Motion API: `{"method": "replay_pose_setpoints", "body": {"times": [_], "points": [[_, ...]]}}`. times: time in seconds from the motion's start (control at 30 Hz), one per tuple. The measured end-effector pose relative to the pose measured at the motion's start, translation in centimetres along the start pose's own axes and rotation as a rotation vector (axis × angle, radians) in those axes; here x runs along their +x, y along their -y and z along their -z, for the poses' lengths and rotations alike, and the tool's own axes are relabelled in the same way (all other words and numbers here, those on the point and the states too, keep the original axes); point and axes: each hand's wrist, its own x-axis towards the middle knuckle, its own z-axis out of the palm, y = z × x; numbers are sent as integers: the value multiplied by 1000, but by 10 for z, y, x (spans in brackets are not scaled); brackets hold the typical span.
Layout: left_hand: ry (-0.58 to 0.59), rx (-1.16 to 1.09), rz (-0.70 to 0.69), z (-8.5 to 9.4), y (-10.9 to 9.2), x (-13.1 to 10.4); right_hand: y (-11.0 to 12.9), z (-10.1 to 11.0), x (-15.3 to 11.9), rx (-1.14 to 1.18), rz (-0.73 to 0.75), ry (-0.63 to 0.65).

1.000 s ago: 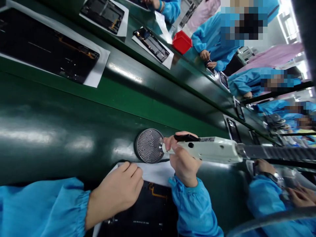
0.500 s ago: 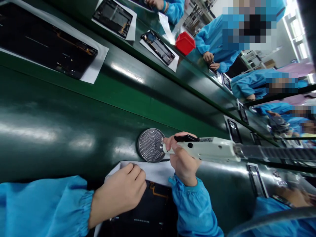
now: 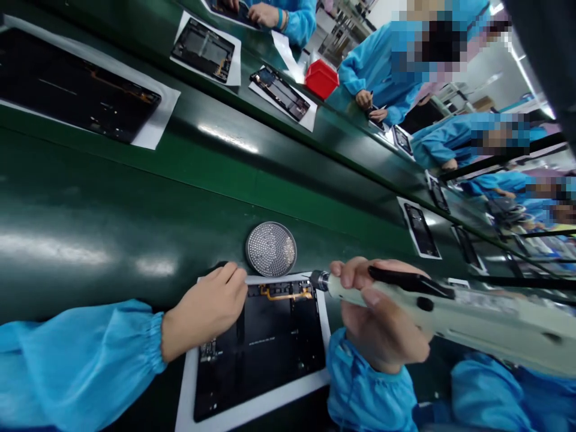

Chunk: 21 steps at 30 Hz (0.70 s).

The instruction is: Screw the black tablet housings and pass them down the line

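Note:
My right hand [image 3: 382, 312] is wrapped round a pale electric screwdriver [image 3: 472, 318] with a black lever. Its tip points left, at the upper right corner of a black tablet-like device [image 3: 270, 348] with an orange flex cable, which lies on white paper [image 3: 252, 414]. Over the device's upper left corner, my left hand [image 3: 207, 309] has its fingers curled together; what they hold, if anything, is hidden. A round dimpled metal dish [image 3: 271, 249] sits just beyond the device's far edge.
Another large dark device [image 3: 76, 84] lies on paper at the upper left. Across the green bench, more opened devices [image 3: 281, 93] and a red bin [image 3: 321, 78] stand near people in blue sleeves. A blue sleeve [image 3: 486, 387] shows at the lower right.
The screwdriver in my right hand has moved from the dish to the device's upper right corner. My left hand has shifted slightly left and up, and more of the device shows.

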Motion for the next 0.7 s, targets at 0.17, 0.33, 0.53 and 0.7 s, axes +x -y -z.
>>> {"method": "replay_pose_setpoints", "body": {"times": [0.17,0.33,0.53,0.7], "points": [[-103,-23,15,9,-2,6,-22,-7,-17,67,-95,156],[-163,-127,17,10,-6,19,-36,-9,-24,16,-124,223],[-165,-157,25,1,-6,30,-42,-9,-27,-71,-112,198],[-177,-111,-43,3,-7,29,-39,-9,-28,-122,-99,215]]}}
